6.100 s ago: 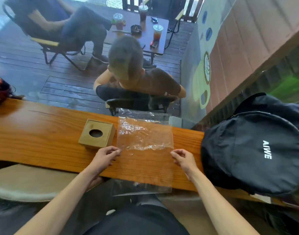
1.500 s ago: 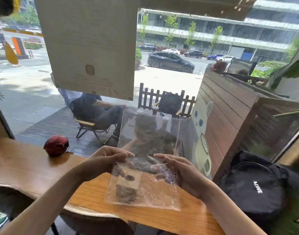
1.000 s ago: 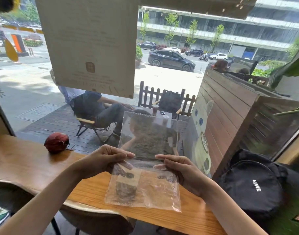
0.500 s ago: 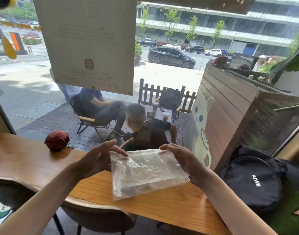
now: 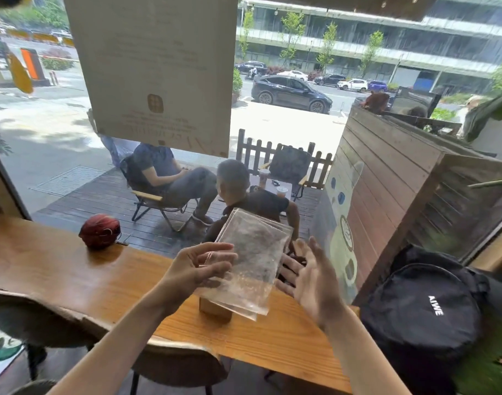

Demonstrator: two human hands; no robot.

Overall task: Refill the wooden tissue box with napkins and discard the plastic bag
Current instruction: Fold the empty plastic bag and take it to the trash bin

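Observation:
A clear plastic bag [image 5: 251,262], folded into a smaller rectangle, is held up on end above the wooden counter [image 5: 59,275]. My left hand [image 5: 198,269] pinches its left edge between thumb and fingers. My right hand [image 5: 308,276] is beside the bag's right edge with fingers spread, and whether its fingertips touch the bag cannot be told. The wooden tissue box [image 5: 214,309] stands on the counter behind and below the bag, with only its lower front corner showing.
A black backpack [image 5: 421,306] lies at the counter's right end. A dark red round object [image 5: 100,230] sits at the counter's far left by the window. A chair back [image 5: 173,363] is under the counter's near edge. People sit outside behind the glass.
The bag was flat and unfolded, then folded in half between both hands. Now it is folded smaller and turned upright; my right hand has let go and spread open.

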